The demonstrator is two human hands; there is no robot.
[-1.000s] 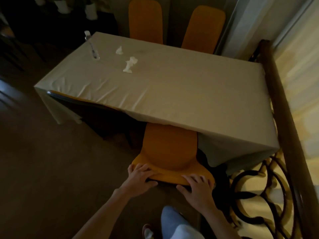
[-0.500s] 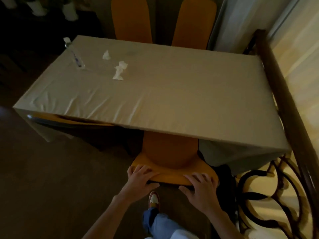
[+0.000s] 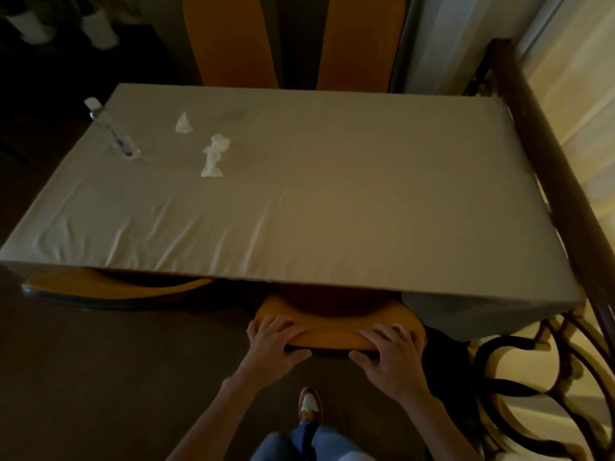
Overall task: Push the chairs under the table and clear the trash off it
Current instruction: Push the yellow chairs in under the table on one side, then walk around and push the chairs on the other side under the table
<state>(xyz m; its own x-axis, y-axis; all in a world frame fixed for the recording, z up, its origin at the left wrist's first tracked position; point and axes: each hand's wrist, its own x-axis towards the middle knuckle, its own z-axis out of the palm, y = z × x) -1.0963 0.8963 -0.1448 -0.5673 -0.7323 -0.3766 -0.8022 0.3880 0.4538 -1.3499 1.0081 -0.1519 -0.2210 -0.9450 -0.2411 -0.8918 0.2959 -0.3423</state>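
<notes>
An orange chair point(image 3: 336, 331) stands at the near edge of the table point(image 3: 332, 211), which a pale cloth covers; only the top of its back shows below the cloth's edge. My left hand point(image 3: 274, 341) grips the left end of that chair back and my right hand point(image 3: 387, 349) grips the right end, fingers over the top and thumbs beneath. On the table's far left lie two crumpled white tissues point(image 3: 214, 156) point(image 3: 183, 123) and an upright clear plastic bottle point(image 3: 111, 129).
A second orange chair back point(image 3: 116, 287) juts out at the near left. Two more orange chairs point(image 3: 229, 38) point(image 3: 362, 41) stand at the far side. A dark wood-and-iron railing point(image 3: 545, 168) runs along the right. My shoe point(image 3: 311, 407) is on the brown floor.
The chair has slid further under the table with both hands on its back, so less of it shows. My view has moved forward over the table.
</notes>
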